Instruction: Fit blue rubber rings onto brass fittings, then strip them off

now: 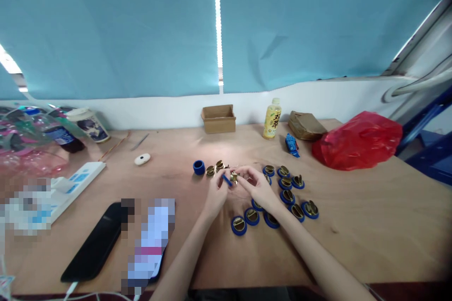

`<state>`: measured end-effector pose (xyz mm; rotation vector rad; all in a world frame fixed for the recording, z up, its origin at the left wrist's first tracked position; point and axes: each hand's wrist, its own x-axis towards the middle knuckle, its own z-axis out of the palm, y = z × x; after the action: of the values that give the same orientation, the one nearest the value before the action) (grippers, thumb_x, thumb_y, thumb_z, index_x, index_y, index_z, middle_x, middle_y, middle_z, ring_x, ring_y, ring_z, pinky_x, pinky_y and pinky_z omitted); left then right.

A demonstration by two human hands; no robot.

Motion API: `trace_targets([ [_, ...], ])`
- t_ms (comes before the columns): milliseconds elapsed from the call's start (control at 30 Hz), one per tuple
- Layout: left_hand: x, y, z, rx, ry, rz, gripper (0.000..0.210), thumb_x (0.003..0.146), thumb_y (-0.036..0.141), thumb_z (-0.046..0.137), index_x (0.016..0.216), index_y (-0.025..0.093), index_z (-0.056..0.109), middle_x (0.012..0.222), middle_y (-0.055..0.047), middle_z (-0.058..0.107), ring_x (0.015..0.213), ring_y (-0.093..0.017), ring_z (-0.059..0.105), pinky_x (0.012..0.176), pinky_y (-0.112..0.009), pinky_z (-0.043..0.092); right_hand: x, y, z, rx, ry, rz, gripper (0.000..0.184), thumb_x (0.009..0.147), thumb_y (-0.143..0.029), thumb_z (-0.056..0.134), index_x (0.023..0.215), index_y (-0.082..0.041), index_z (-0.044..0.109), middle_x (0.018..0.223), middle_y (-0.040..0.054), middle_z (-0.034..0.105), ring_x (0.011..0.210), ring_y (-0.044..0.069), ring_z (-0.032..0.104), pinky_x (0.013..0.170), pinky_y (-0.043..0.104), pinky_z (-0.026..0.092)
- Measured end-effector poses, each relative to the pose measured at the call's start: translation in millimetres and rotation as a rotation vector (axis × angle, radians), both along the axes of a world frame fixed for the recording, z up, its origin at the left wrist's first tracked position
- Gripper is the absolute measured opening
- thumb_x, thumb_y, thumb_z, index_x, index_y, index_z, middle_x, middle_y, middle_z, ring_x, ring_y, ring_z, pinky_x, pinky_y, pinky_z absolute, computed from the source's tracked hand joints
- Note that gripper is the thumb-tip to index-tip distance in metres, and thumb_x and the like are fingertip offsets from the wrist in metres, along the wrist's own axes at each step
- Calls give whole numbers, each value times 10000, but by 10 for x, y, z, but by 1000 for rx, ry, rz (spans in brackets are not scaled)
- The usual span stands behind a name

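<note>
My left hand [218, 188] is closed on a blue ring [226, 179], seen edge-on above the middle of the table. Close beside it, my right hand [257, 184] pinches a small brass-coloured piece [233, 177]. The two parts are very near each other; I cannot tell whether they touch. Just behind my left hand lie loose brass discs [210, 171] and a stack of blue rings [199, 167]. Around my right forearm lie several brass discs set in blue rings [239, 225], some partly hidden by the arm.
Phones [95, 242] and a white power strip [77, 190] lie at left, near bottles [63, 137] and a cup [90, 124]. Along the back are a cardboard box [219, 125], a yellow drink bottle [272, 120], a blue packet [292, 145] and a red bag [358, 143].
</note>
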<state>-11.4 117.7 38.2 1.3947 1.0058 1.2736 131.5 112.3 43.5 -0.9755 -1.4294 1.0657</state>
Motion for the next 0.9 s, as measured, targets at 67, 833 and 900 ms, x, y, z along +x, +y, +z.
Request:
trace_targets([
  [67,-1,-13,44,-18,-2,-7,181,870,325,535,853,162,612,879,-41,664,725,-143,589,628,-224,456,-5,-9,3,19,-34,-16,183,845,-331,602,964,-194,620,775,6,585,663,142,515,617,270,460],
  [833,-41,3,-59,-305,-218,-111,397,789,452,690,1075,177,667,1065,-94,690,904,-190,643,703,-239,507,-32,-124,62,138,-218,-18,194,886,-232,533,1078,-204,532,747,-4,574,645,155,574,592,270,481],
  [900,-47,-4,-24,-294,-208,-107,379,794,453,686,1051,175,675,1063,-91,691,839,-166,639,661,-221,493,-18,-114,61,164,-227,-87,176,885,-249,548,1055,-203,538,760,6,593,651,159,583,609,278,484],
])
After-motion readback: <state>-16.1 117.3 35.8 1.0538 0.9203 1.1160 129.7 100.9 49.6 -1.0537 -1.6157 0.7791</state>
